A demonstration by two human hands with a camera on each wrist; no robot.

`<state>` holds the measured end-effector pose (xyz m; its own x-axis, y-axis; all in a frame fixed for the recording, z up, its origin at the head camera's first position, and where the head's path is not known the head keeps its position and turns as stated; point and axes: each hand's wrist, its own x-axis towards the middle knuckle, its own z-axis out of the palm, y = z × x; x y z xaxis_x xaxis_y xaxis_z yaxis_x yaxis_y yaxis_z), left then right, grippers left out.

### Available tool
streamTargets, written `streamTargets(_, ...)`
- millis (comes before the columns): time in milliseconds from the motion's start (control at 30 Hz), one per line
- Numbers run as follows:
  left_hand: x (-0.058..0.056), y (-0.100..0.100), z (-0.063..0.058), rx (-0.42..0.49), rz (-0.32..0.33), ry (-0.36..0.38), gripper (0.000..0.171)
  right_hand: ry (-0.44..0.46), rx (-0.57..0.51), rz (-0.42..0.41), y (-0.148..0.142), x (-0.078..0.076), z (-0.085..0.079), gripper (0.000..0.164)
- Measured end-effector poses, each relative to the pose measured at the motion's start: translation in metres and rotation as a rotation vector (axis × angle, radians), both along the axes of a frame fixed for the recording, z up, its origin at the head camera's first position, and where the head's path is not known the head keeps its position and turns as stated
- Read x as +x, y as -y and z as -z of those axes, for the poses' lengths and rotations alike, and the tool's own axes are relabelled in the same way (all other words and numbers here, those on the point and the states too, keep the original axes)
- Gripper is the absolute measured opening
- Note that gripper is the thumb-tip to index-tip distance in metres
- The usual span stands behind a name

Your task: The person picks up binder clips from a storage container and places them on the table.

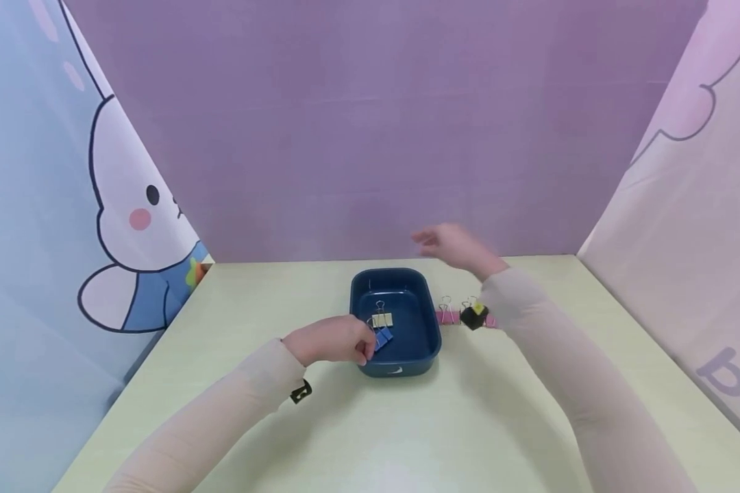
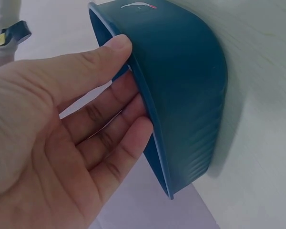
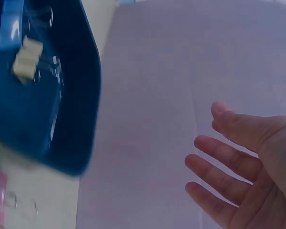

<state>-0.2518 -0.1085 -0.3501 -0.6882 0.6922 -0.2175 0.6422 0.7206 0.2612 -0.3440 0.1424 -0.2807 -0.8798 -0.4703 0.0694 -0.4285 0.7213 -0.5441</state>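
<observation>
My left hand (image 1: pixel 339 339) grips the near left rim of a dark blue plastic basket (image 1: pixel 416 335). In the left wrist view its thumb lies against the rim and the other fingers reach inside the wall. Inside the basket are a blue binder clip (image 1: pixel 384 337) and a pale yellow binder clip (image 1: pixel 382 320), both lying on the bottom. My right hand (image 1: pixel 453 246) is raised in the air beyond the basket's far right corner. It holds nothing; the right wrist view shows its fingers (image 3: pixel 219 179) spread and slightly bent.
Pink binder clips (image 1: pixel 449 318) stand on the pale table (image 1: pixel 370 424) just right of the basket, partly hidden by the right wrist's black device (image 1: pixel 473 316). A purple cloth backdrop (image 1: pixel 370 137) rises behind the table, with printed curtains (image 1: pixel 129 192) at the sides.
</observation>
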Motion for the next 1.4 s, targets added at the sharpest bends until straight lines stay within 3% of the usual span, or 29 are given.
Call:
streamTargets(100, 0.000, 0.001, 0.000, -0.001, 0.004, -0.004, 0.008, -0.022, 0.074, -0.106, 0.036, 0.005, 0.006, 0.039)
streamTargets(267, -0.002, 0.003, 0.001, 0.006, 0.032, -0.025, 0.009, -0.041, 0.269, -0.272, 0.083, 0.009, 0.033, 0.031)
streamTargets(500, -0.002, 0.002, 0.005, 0.030, 0.060, -0.046, 0.010, 0.134, 0.312, -0.225, 0.105, 0.015, 0.058, 0.021)
streamTargets(733, 0.000, -0.002, 0.005, 0.038, 0.066, -0.044, 0.007, 0.185, 0.395, -0.220, 0.110, 0.016, 0.073, 0.029)
streamTargets(900, 0.000, -0.005, 0.003, 0.038, 0.087, -0.058, 0.007, 0.171, 0.426, -0.207, 0.107, 0.020, 0.073, 0.032)
streamTargets(1133, -0.001, -0.007, 0.002, 0.050, 0.100, -0.071, 0.009, 0.228, 0.323, -0.215, 0.095, 0.021, 0.066, 0.022)
streamTargets(1300, -0.001, -0.007, 0.002, 0.026, 0.073, -0.060, 0.008, 0.152, 0.323, -0.237, 0.074, 0.014, 0.054, 0.013)
streamTargets(1400, -0.001, -0.008, 0.002, 0.019, 0.057, -0.049, 0.009, 0.160, 0.257, -0.223, 0.050, 0.011, 0.039, 0.009)
